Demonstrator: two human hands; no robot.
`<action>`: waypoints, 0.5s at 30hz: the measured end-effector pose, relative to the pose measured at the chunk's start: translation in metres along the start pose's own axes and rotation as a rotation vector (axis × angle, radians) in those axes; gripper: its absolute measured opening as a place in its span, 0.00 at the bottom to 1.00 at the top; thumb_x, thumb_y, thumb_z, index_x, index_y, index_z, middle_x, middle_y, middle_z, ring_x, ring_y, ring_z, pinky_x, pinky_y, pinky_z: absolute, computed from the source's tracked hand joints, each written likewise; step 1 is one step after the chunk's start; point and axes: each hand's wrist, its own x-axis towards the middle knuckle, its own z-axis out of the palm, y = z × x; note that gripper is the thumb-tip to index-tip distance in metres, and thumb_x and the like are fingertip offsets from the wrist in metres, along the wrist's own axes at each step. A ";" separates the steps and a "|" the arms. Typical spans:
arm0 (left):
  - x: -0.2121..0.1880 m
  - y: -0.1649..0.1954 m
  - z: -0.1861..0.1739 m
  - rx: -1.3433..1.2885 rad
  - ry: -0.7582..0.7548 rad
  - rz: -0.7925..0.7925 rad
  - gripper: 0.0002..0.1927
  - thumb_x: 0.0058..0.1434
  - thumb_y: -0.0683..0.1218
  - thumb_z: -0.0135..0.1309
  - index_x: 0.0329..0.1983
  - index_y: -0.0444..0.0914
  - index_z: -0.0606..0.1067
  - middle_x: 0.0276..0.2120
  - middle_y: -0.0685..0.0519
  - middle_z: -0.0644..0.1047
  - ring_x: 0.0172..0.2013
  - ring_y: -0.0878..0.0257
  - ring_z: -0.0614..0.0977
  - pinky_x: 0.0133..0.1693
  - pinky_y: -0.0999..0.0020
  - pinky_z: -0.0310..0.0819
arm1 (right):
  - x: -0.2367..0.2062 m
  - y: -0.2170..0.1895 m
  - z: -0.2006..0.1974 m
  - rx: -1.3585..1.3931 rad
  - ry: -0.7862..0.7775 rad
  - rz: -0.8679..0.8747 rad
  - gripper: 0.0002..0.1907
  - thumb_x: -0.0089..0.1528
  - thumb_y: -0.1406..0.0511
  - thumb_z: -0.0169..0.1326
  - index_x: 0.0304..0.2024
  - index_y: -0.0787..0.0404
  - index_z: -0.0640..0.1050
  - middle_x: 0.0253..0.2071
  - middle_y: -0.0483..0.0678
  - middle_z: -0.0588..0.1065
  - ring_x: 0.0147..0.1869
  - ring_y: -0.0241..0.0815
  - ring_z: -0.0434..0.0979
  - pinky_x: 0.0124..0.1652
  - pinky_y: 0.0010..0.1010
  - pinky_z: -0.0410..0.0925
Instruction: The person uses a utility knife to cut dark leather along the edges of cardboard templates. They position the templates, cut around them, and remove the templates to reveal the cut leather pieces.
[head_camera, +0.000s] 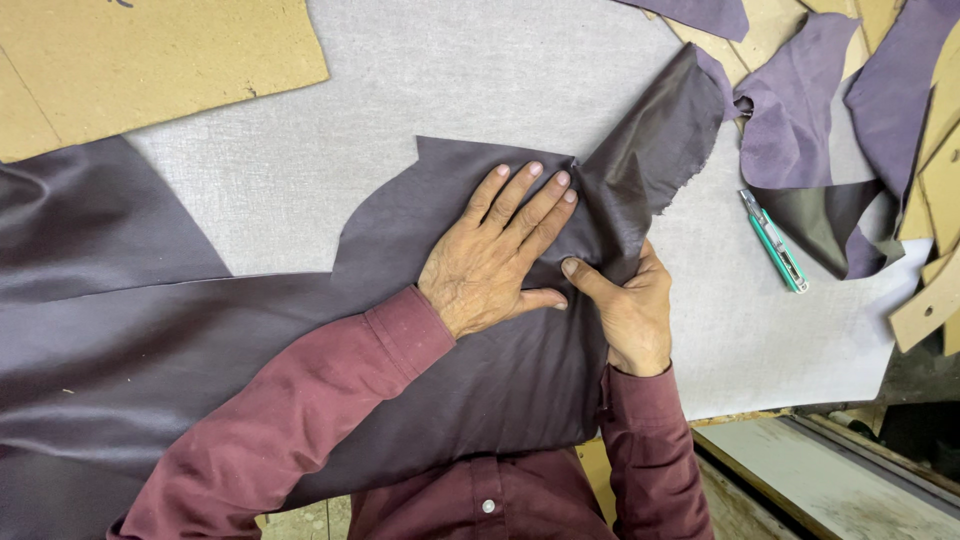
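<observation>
A large dark purple-grey leather hide lies spread over a grey cutting table. My left hand presses flat on the hide, fingers together and pointing up-right. My right hand pinches a folded flap of the same hide at its lower edge, thumb on top. The flap rises toward the upper right and shows its darker underside. Both arms wear maroon sleeves.
A green utility knife lies to the right on the table. Purple leather offcuts and tan cardboard patterns crowd the upper right. A big cardboard sheet sits at the upper left. The table edge runs at lower right.
</observation>
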 end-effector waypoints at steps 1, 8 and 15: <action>0.000 0.000 0.000 0.005 -0.008 0.001 0.57 0.57 0.80 0.44 0.77 0.36 0.56 0.76 0.45 0.53 0.75 0.48 0.48 0.74 0.48 0.37 | 0.000 0.000 -0.001 -0.008 -0.004 0.003 0.22 0.56 0.79 0.61 0.53 0.68 0.75 0.45 0.52 0.81 0.45 0.37 0.82 0.47 0.28 0.76; 0.000 0.000 -0.001 -0.012 -0.012 0.001 0.57 0.58 0.79 0.44 0.77 0.36 0.56 0.76 0.45 0.53 0.75 0.48 0.48 0.74 0.48 0.37 | 0.000 0.000 -0.003 0.022 -0.032 -0.001 0.22 0.56 0.78 0.60 0.53 0.67 0.75 0.47 0.51 0.80 0.48 0.37 0.82 0.49 0.28 0.76; -0.002 -0.001 0.003 -0.010 0.015 0.008 0.57 0.58 0.80 0.44 0.78 0.36 0.56 0.76 0.45 0.53 0.76 0.48 0.48 0.74 0.47 0.37 | 0.000 0.001 0.000 -0.006 -0.014 -0.049 0.24 0.55 0.78 0.65 0.54 0.68 0.76 0.48 0.53 0.81 0.49 0.39 0.82 0.51 0.30 0.76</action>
